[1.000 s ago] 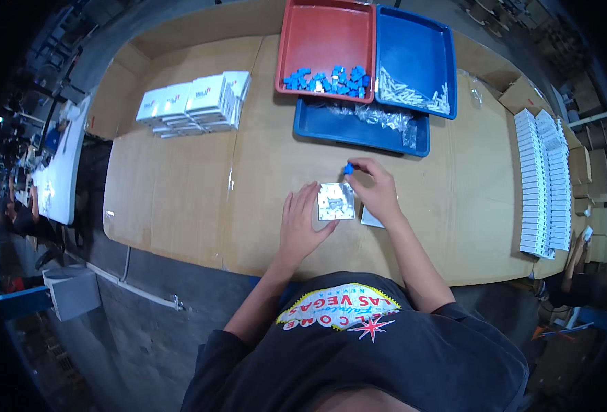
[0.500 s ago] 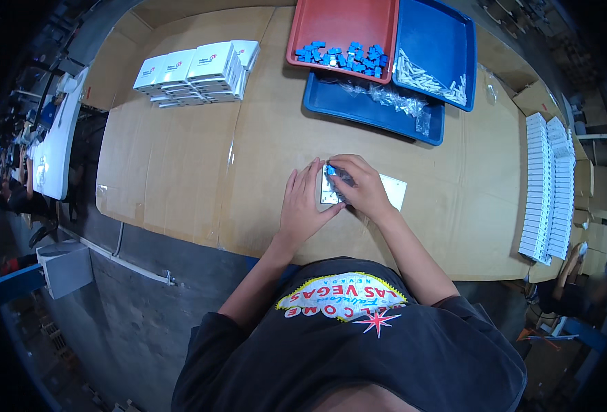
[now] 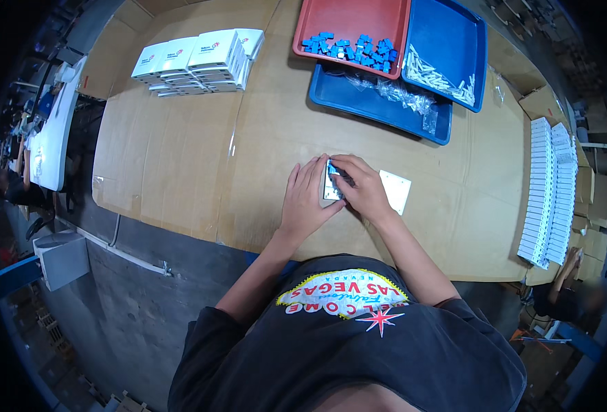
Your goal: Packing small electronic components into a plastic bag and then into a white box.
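Note:
A small open white box (image 3: 330, 191) lies on the cardboard-covered table between my two hands. My left hand (image 3: 305, 200) steadies it, fingers together along its left side and thumb at its near edge. From the right, my right hand (image 3: 363, 189) reaches over it with bent fingers, pinching or pressing a small blue part (image 3: 331, 168) at the box's far end. These fingers hide much of the box's inside. Just right of that hand a flat white cover (image 3: 395, 191) rests on the table.
Beyond my hands stand a red tray (image 3: 351, 20) with blue parts, a blue tray (image 3: 447, 41) with white sticks, and a lower blue tray (image 3: 358, 113) with clear plastic bags. White boxes are stacked far left (image 3: 214, 51); white box rows (image 3: 540, 192) line the right edge.
The view has shifted slightly. My hands stay around the white box; the right fingers have moved a little over the blue part, which shows less now.

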`<state>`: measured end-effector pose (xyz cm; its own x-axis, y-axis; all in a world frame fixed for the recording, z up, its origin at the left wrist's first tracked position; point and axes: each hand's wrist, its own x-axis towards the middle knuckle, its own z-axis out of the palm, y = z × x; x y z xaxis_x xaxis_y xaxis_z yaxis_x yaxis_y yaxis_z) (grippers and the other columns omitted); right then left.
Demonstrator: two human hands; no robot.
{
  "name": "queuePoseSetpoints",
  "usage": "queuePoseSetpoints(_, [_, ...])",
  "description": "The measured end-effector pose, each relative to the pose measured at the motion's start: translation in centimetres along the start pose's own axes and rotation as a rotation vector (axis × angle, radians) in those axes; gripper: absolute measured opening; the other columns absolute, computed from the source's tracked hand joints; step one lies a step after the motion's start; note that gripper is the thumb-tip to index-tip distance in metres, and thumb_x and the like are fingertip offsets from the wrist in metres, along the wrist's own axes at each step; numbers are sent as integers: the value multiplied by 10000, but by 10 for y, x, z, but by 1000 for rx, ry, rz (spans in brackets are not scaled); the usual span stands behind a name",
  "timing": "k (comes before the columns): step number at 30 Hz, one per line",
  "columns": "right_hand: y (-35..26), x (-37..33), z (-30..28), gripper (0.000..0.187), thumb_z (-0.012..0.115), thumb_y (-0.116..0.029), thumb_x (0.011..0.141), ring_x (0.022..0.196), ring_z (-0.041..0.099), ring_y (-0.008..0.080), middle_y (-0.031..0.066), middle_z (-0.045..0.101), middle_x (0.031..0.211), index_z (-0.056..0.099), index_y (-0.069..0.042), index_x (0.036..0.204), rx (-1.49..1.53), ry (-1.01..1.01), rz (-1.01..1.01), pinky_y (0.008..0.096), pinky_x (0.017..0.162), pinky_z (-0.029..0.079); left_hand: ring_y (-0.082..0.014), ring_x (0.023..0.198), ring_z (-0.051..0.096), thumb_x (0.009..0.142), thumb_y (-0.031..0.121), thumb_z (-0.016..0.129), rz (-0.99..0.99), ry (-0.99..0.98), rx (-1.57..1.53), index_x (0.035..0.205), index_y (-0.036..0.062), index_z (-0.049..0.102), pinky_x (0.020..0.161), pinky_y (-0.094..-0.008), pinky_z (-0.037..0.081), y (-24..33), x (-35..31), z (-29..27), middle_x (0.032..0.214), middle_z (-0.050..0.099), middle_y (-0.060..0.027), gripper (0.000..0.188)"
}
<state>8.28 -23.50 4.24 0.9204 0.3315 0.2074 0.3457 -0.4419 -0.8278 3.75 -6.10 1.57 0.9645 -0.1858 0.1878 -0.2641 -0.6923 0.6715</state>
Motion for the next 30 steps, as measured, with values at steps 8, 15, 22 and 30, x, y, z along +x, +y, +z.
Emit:
queuePoseSetpoints(8, [-1,-1,2,259,717,-23,897,1095,696,337,148,716,1193,712,15,1153,-13,2,29,393,937,572,-312,1449,453,739,395,868,-7,3,-11,1571,37,373,1238,-544,266,0,0,0,1546,496,-146,1032])
queuePoseSetpoints(15, [1,-6,0,282,722,-111,920,1346,579,331,151,662,1352,746,-15,1184,-406,-40,-152,519,1161,430,-323,1432,479,734,366,882,6,12,-10,1553,51,399,1220,-569,295,0,2,0,1539,512,-146,1002])
queuePoseSetpoints(22, [-5,1,-23,298,724,-125,920,1448,474,333,144,623,1423,761,-73,1212,-539,-133,-140,503,1180,401,-346,1427,480,761,420,872,25,46,-12,1541,41,413,1214,-570,298,2,-1,0,1528,514,-161,982])
queuePoseSetpoints(30, [20,-54,-114,391,790,-116,865,1379,536,334,129,580,1464,728,-60,1247,-216,-74,275,412,1124,462,-351,1267,523,749,514,866,31,191,124,1446,25,493,1153,-582,331,14,-8,-1,1316,551,-168,929])
